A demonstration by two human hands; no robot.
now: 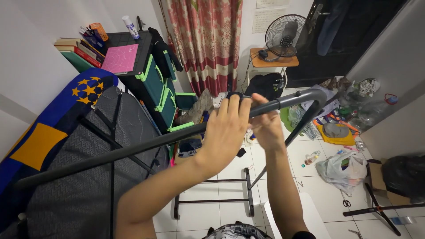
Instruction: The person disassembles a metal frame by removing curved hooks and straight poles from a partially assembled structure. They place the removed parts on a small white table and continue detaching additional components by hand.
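While both hands gripped long dark grey metal pole (146, 146) up high over white tile floor (310, 163), left hand (226, 132) and right hand (265, 126) squeezed tight. Slippy grip: pole might drop, bang grey mattress (79, 194).

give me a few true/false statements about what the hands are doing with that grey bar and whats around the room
1. Both hands grip the grey metal bar. True: the left hand wraps over it and the right hand holds it just beside.
2. The bar is straight from end to end. False: it bends downward at a rounded corner near its right end.
3. A fan stands on a small wooden table by the curtain. True.
4. The pink sheet lies on the floor. False: it rests on top of the dark shelf unit.
5. Scissors lie on the tiled floor. True.
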